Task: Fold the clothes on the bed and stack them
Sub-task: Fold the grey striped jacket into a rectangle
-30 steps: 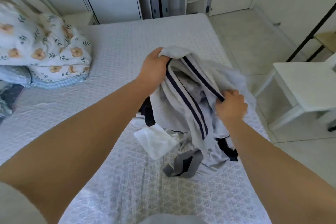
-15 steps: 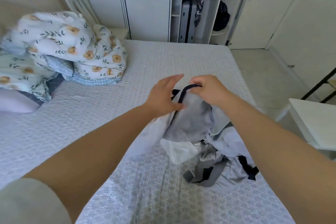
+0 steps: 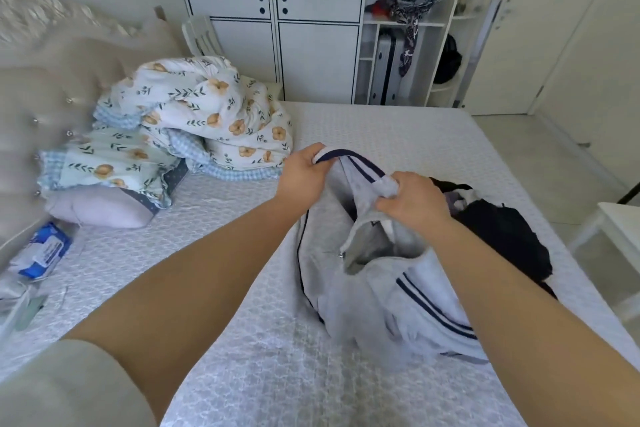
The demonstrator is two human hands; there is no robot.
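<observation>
Grey garment (image 3: 349, 291), navy-striped, crumpled

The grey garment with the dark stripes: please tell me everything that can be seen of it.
The grey garment looks like soft, thick knit fabric, light grey, with dark navy stripes along its edges and seams. It is unfolded and crumpled. Its upper edge is lifted off the bed, and the rest trails down onto the quilted cover. The left hand pinches the navy-trimmed edge, and the right hand holds a bunched grey part beside it. An opening gapes below the right hand. Dark clothes lie just behind it.
</observation>
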